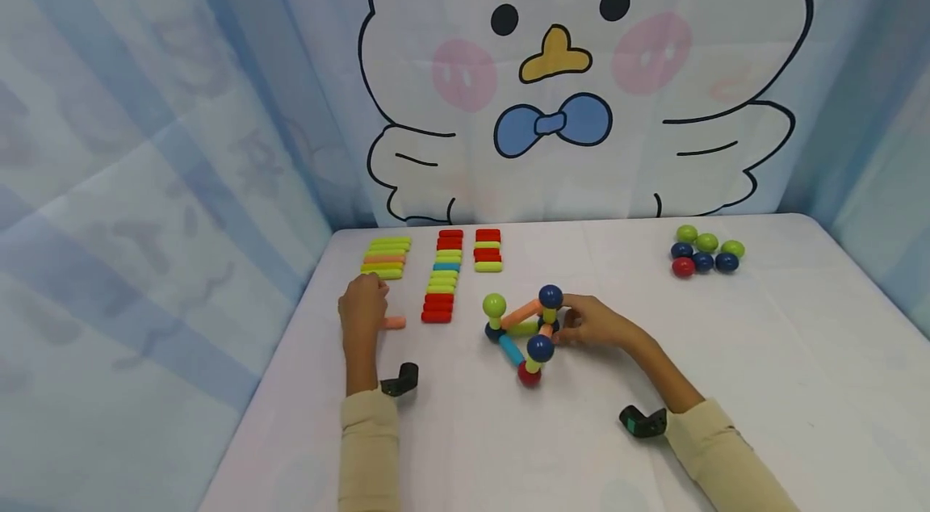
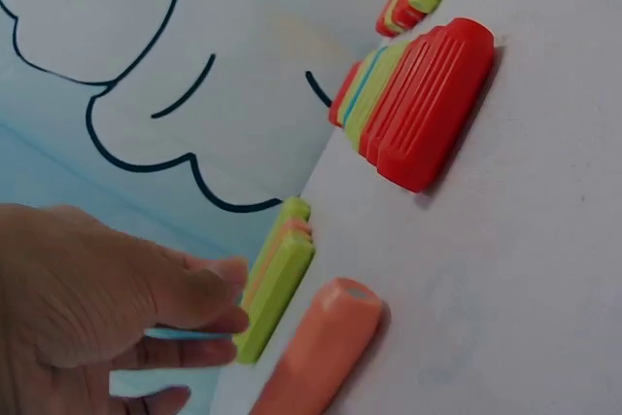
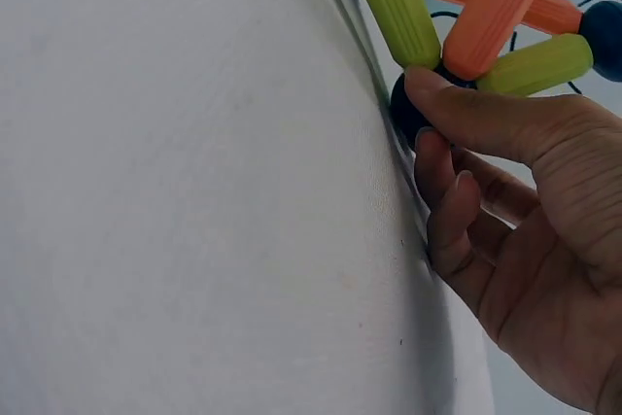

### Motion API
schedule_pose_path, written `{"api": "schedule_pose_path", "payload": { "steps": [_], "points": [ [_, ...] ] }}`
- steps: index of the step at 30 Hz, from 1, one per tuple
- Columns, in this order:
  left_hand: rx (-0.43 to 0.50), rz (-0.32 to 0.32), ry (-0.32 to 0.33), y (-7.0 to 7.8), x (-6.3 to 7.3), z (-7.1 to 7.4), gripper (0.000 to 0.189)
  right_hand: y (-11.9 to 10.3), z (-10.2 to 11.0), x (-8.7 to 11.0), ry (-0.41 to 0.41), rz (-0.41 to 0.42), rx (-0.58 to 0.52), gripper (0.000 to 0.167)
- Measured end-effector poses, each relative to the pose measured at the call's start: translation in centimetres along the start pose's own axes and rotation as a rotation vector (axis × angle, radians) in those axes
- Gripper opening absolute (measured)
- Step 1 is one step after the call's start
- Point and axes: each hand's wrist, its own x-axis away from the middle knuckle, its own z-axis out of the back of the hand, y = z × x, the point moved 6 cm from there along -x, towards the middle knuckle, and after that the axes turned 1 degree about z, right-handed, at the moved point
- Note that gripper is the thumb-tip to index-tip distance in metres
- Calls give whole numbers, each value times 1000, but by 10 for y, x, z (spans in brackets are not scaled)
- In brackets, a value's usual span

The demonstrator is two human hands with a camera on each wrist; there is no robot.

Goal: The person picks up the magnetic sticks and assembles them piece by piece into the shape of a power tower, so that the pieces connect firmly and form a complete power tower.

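A frame built of coloured rods and balls [image 1: 512, 350] stands mid-table, with a triangular base and short upright rods topped by a lime ball and dark blue balls. My right hand [image 1: 599, 324] pinches a dark blue ball [image 3: 406, 116] at its lower right corner between thumb and fingers. On the left, my left hand [image 1: 362, 304] is over the table by the near end of a group of lime and orange rods [image 1: 385, 258]. Its fingers [image 2: 190, 298] hold nothing visible; whether they touch the lime rod is unclear. A lone orange rod [image 2: 323, 342] lies beside that hand.
A long column of red, lime and blue rods [image 1: 438, 308] lies between the left hand and the frame. Behind it sits a shorter red and lime group [image 1: 488, 253]. Several loose balls [image 1: 702, 262] cluster at the back right. A printed curtain [image 1: 552, 173] hangs behind the table.
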Motion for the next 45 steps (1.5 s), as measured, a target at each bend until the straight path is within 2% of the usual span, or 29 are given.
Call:
{"api": "schedule_pose_path", "payload": {
  "steps": [2,6,9,11,14,18,20,25,29,33,36,39,43,45],
  "points": [
    [16,5,-97,0,2,-1,29,-3,-2,2,-10,10,2,45],
    [5,19,-332,-5,13,1,37,-7,-5,2,-15,16,6,47],
    [-48,11,-490,-10,25,5,41,-8,-7,3,1,4,20,47],
    [-92,9,-561,-15,32,7,40,-8,-8,3,9,-12,23,46],
    [-143,4,-607,-25,38,9,37,-11,-8,4,25,3,46,41],
    [-119,21,-618,-36,41,9,26,-12,-7,8,42,2,78,37],
    [-89,30,-615,-38,40,7,23,-11,-6,11,43,-29,82,41],
    [-18,-57,-593,-32,37,1,19,-9,-6,17,49,-87,73,56],
    [153,-180,-578,-12,36,0,20,-13,-7,22,62,-47,87,56],
    [393,-314,-554,22,40,-1,26,-19,-10,26,40,-9,102,59],
    [561,-344,-570,51,46,-8,31,-21,-14,28,7,-15,91,64],
    [687,-330,-622,77,52,-21,33,-22,-17,29,-18,-28,88,67],
    [778,-340,-684,105,62,-37,34,-26,-18,30,-28,-25,108,69],
    [779,-352,-703,114,65,-44,32,-28,-18,30,-29,-20,113,71]
  ]
}}
